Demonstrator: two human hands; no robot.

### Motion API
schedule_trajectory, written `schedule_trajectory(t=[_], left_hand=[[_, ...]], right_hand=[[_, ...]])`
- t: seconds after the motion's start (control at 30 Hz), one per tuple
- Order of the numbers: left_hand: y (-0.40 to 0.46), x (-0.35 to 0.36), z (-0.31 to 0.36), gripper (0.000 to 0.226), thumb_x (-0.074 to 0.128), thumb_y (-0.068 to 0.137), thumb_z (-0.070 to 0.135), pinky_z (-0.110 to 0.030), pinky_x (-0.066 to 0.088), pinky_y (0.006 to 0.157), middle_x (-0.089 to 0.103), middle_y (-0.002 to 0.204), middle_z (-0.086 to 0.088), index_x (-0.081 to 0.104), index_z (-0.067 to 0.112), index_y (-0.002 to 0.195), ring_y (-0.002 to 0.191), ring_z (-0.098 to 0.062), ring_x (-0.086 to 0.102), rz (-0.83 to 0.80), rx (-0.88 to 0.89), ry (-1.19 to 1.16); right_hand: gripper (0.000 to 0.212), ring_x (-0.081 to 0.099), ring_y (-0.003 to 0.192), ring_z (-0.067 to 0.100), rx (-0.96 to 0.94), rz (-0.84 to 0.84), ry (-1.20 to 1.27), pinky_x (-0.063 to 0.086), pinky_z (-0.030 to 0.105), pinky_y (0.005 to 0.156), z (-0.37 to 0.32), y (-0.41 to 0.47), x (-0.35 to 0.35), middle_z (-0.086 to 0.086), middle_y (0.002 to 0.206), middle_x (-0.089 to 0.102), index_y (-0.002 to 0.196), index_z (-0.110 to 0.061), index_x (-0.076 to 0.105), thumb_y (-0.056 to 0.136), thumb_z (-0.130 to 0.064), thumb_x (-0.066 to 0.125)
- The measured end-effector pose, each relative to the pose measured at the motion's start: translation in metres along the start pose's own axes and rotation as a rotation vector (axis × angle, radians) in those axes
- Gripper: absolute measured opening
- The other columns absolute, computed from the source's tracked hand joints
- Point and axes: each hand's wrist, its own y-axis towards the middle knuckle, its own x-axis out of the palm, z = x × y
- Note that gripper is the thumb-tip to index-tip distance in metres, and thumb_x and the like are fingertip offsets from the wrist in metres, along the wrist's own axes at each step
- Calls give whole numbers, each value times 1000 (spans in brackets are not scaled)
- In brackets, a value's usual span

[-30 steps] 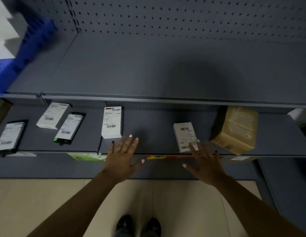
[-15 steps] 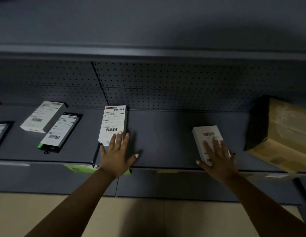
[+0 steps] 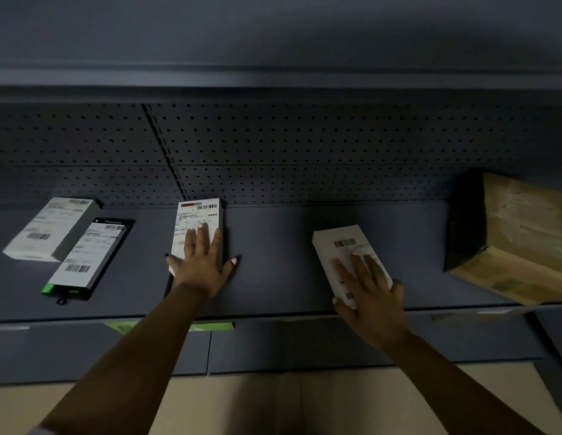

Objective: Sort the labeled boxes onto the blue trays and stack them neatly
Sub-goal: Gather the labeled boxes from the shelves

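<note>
hands (image 3: pixel 200 264) flat on white boxes (image 3: pixel 198 221)

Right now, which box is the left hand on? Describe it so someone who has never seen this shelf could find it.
Look along the grey shelf, in front of the pegboard. Near the middle lies a white box on its back, its far end at the pegboard, with the left hand flat on its near half. Alone among the boxes, its label has a red bar at the top.
</note>
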Motion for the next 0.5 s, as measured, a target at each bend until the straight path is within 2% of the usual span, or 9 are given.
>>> schedule_trajectory(t=[0.1, 0.2, 0.3, 0.37, 0.43, 0.5], left_hand=[[-2, 1, 0, 72, 27, 94, 57, -62, 26, 102, -12, 158, -5, -8, 30, 150, 142, -29, 3, 25, 2, 38], [-22, -2, -2, 74, 32, 91, 60, -56, 30, 98, -5, 159, -4, -4, 34, 150, 136, -27, 11, 23, 13, 32], [-59, 6, -2, 78, 33, 87, 66, -54, 29, 98, -3, 159, -3, -7, 39, 148, 136, -28, 11, 24, 54, 31], [-80, 13, -2, 84, 33, 85, 65, -59, 27, 102, -12, 159, -3, -19, 39, 145, 140, -29, 4, 0, 109, 40], [-90, 19, -5, 87, 35, 87, 64, -67, 18, 105, -25, 156, 0, -31, 41, 138, 144, -31, -7, -47, 129, 2], [-89, 24, -8, 83, 35, 90, 62, -67, 17, 105, -25, 155, 3, -30, 42, 138, 144, -30, -9, -30, 138, -39]], right_hand=[[70, 26, 138, 26, -34, 34, 1, 36, 50, 86, -6, -8, -9, 0, 155, 26, 148, -36, 22, 84, -61, 35], [70, 25, 138, 26, -40, 26, 12, 37, 52, 87, -9, -19, -20, -1, 156, 25, 148, -37, 22, 84, -61, 35], [71, 30, 136, 27, -21, -17, 5, 40, 54, 86, -14, -32, -30, 1, 154, 28, 148, -37, 23, 82, -63, 35], [71, 31, 135, 28, -28, -28, 0, 42, 56, 85, -19, -39, -35, 2, 153, 31, 147, -35, 25, 82, -63, 35], [71, 30, 134, 27, -63, -27, -13, 42, 57, 85, -23, -47, -37, 2, 153, 31, 147, -34, 25, 83, -63, 34], [70, 32, 135, 27, -84, -9, -21, 41, 56, 86, -26, -55, -38, 2, 153, 30, 147, -34, 25, 84, -63, 34]])
